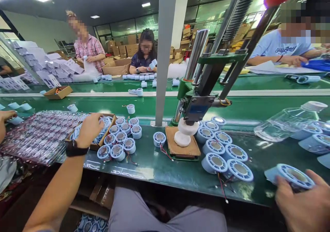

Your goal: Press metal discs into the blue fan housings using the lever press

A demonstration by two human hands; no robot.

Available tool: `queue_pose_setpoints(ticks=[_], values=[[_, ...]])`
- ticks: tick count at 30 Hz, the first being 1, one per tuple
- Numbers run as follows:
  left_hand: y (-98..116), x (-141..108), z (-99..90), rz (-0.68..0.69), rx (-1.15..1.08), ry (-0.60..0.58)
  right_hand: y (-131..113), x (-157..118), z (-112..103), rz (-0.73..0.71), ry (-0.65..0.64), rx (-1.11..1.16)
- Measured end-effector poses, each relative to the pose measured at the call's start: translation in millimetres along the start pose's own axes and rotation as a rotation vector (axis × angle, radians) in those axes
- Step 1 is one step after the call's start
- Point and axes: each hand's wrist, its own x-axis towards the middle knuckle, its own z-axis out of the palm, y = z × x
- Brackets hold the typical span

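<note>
At the left, my left hand (90, 128) reaches over a cardboard box holding light blue plastic rings (106, 122). Its fingers point down among the rings, and their tips are hidden. My right hand (305, 201) grips a light blue round housing (294, 175) with a metal disc in its centre, at the right front edge of the bench. Between my hands stands a green hand press (198, 104); its white upper pad (188, 126) hangs over a white round block (182, 139) on a brown base plate. A single housing with wires (159, 139) sits left of the press.
Several housings stand in groups left (117, 152) and right (214, 163) of the press. A clear plastic bottle (288, 122) lies at the right. Bundled wired parts (38, 135) cover the left. A grey post (165, 53) rises behind. Co-workers sit or stand across the green conveyor (113, 104).
</note>
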Motion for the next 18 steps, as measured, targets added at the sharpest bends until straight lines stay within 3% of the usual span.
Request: queue_pose_setpoints(ticks=[2, 4, 7, 9, 10, 12, 14, 16, 18], values=[[37.6, -32.4, -2.6, 0.107, -0.2, -0.051, -16.4, 8.6, -0.2, 0.159, -0.015, -0.073], [76.9, -70.6, 4.0, 0.258, -0.382, -0.204, -44.1, 6.6, -5.9, 0.165, 0.014, -0.103], [124.8, -113.9, 34.5, 0.408, -0.458, -0.378, -101.5, -12.9, -11.6, 0.0, 0.254, -0.032], [142.2, -125.4, 61.3, 0.379, -0.438, -0.347, -146.6, -32.6, -1.1, -0.194, 0.271, 0.145], [146.3, -127.0, 73.4, 0.352, -0.446, -0.299, -169.3, -42.7, 10.5, -0.319, 0.169, 0.244], [147.2, -126.5, 91.5, 0.313, -0.513, -0.194, -210.4, -59.1, 44.2, -0.525, -0.168, 0.364], [142.3, -126.1, 99.5, 0.321, -0.609, -0.145, -240.1, -67.4, 82.6, -0.586, -0.478, 0.352], [135.9, -128.2, 100.2, 0.359, -0.671, -0.166, -254.8, -68.7, 112.1, -0.554, -0.637, 0.286], [130.9, -131.9, 98.7, 0.396, -0.698, -0.221, -255.6, -68.4, 124.5, -0.549, -0.706, 0.252]])
